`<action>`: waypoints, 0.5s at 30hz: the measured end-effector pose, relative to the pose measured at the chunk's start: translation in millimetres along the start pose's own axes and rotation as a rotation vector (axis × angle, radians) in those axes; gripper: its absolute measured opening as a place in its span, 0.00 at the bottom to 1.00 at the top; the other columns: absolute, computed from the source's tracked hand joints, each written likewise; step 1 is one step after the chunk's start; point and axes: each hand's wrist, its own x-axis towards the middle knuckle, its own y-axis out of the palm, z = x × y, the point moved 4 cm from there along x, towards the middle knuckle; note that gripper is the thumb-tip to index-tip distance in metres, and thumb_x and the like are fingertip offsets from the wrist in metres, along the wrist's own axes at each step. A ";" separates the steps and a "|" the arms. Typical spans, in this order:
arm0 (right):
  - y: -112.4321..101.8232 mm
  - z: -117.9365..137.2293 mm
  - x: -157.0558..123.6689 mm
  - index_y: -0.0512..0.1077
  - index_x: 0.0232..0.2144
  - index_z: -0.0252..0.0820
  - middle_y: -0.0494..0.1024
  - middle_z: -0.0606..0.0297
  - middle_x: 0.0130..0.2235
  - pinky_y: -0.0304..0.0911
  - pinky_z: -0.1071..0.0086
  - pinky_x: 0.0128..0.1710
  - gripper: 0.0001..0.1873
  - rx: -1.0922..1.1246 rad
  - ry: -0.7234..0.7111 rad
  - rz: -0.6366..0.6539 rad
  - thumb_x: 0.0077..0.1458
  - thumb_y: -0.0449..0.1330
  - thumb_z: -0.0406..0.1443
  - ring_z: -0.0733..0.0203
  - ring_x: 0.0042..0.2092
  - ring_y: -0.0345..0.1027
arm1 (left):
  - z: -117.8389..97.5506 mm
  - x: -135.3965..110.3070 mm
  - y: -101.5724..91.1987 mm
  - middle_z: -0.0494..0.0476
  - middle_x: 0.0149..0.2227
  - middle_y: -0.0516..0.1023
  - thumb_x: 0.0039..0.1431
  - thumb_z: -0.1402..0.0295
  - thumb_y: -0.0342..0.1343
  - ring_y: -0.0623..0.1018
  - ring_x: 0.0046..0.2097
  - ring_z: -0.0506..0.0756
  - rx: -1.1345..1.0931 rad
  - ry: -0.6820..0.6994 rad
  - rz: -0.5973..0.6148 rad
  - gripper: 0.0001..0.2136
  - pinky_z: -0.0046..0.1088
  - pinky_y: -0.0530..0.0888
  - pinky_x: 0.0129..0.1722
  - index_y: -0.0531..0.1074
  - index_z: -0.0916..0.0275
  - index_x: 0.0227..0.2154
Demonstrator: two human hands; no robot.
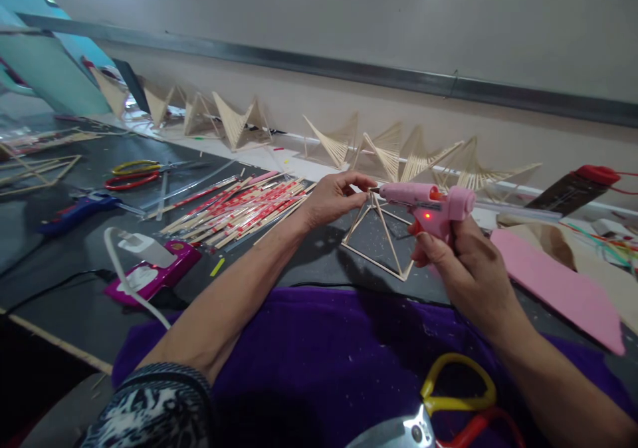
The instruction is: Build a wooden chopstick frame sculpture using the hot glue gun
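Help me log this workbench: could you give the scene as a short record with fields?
Right hand: holds pink plastic glue gun, small red light lit
Left hand: fingertips at the top of a pale wooden-stick pyramid frame; grip unclear
To the left: pile of red-marked wooden sticks, magenta power strip
Foreground: purple cloth, yellow-and-red-handled metal cutting tool
Background: row of pale wooden-stick models

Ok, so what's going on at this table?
A person's right hand holds a pink plastic glue gun at the peak of a pyramid-like frame of thin pale sticks. The left hand has its fingers at that peak too. Pale sticks with red-printed wrapping lie further left, and fan-like stick models stand behind.
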 end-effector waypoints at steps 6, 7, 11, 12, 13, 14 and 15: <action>1.3 -0.3 2.4 0.65 0.34 0.43 0.75 0.65 0.25 0.62 0.67 0.27 0.10 -0.054 -0.041 -0.044 0.59 0.54 0.43 0.60 0.26 0.69 | -3.3 -0.3 -0.8 0.49 0.28 0.75 0.53 0.66 0.59 0.68 0.25 0.44 -0.004 -0.008 0.013 0.13 0.19 0.66 0.25 0.77 0.64 0.41; 1.7 -1.4 2.3 0.65 0.34 0.43 0.75 0.66 0.24 0.62 0.67 0.27 0.10 -0.063 -0.040 -0.047 0.59 0.53 0.43 0.59 0.26 0.69 | -3.2 -0.2 -0.9 0.49 0.28 0.75 0.53 0.66 0.59 0.68 0.25 0.44 -0.006 -0.009 0.014 0.13 0.19 0.66 0.25 0.77 0.64 0.41; 3.1 -5.4 1.6 0.64 0.33 0.44 0.73 0.66 0.23 0.59 0.66 0.25 0.09 -0.114 -0.030 -0.052 0.59 0.54 0.43 0.59 0.24 0.66 | -1.8 -0.4 -0.6 0.50 0.28 0.76 0.53 0.66 0.59 0.69 0.25 0.44 -0.011 -0.013 0.014 0.13 0.19 0.66 0.25 0.77 0.64 0.41; 3.3 -6.1 1.6 0.64 0.33 0.44 0.73 0.66 0.23 0.59 0.66 0.25 0.09 -0.127 -0.029 -0.056 0.59 0.54 0.43 0.59 0.24 0.66 | -1.6 -0.5 -0.4 0.50 0.28 0.76 0.53 0.66 0.59 0.69 0.25 0.44 -0.013 -0.013 0.012 0.13 0.19 0.66 0.25 0.77 0.64 0.41; 3.6 -6.9 1.7 0.64 0.33 0.44 0.72 0.66 0.23 0.58 0.66 0.25 0.10 -0.137 -0.028 -0.060 0.59 0.54 0.43 0.59 0.24 0.65 | -1.5 -0.6 -0.2 0.50 0.29 0.76 0.53 0.65 0.60 0.69 0.25 0.44 -0.014 -0.012 0.011 0.14 0.19 0.66 0.25 0.77 0.64 0.41; 3.9 -7.7 1.8 0.64 0.33 0.44 0.73 0.66 0.23 0.58 0.66 0.25 0.09 -0.144 -0.027 -0.064 0.59 0.54 0.43 0.59 0.24 0.65 | -1.5 -0.7 0.0 0.50 0.29 0.76 0.53 0.65 0.60 0.69 0.25 0.44 -0.015 -0.012 0.011 0.14 0.19 0.66 0.26 0.77 0.65 0.41; 4.3 -8.5 2.0 0.63 0.33 0.44 0.73 0.66 0.23 0.58 0.66 0.26 0.10 -0.148 -0.025 -0.066 0.59 0.54 0.44 0.58 0.24 0.66 | -1.5 -0.7 0.2 0.50 0.29 0.76 0.53 0.65 0.60 0.69 0.26 0.44 -0.016 -0.012 0.013 0.14 0.19 0.67 0.26 0.77 0.65 0.42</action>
